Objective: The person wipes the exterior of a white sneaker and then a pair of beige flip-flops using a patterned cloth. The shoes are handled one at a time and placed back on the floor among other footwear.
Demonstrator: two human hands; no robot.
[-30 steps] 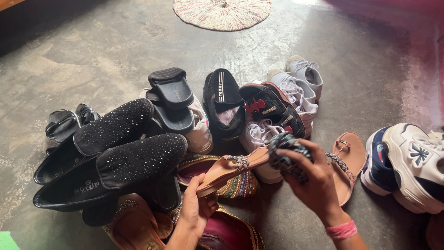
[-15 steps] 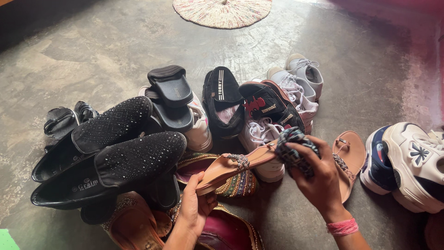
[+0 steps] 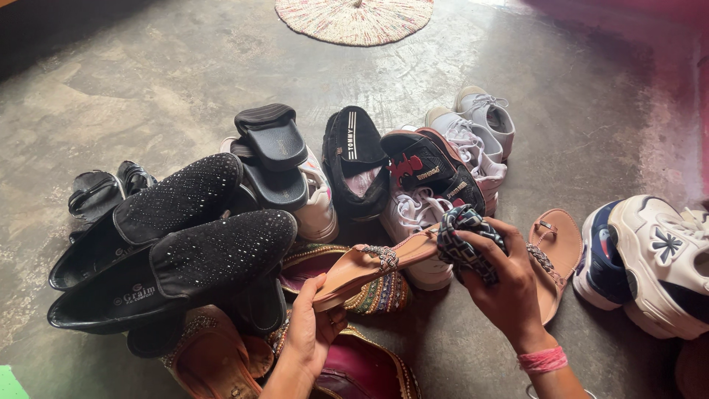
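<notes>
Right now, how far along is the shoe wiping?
In hand: the left hand holds a tan sandal by its heel end, while the right hand presses a checked cloth against its toe end. Possibly done: its matching sandal lies apart on the floor, though its cleanliness is unclear. Left: the piled black studded shoes, slides and white sneakers lie untouched.

A home: worn family shoes heaped on a bare grey concrete floor (image 3: 148, 81), with a round woven straw mat (image 3: 354, 18) at its far edge.
</notes>
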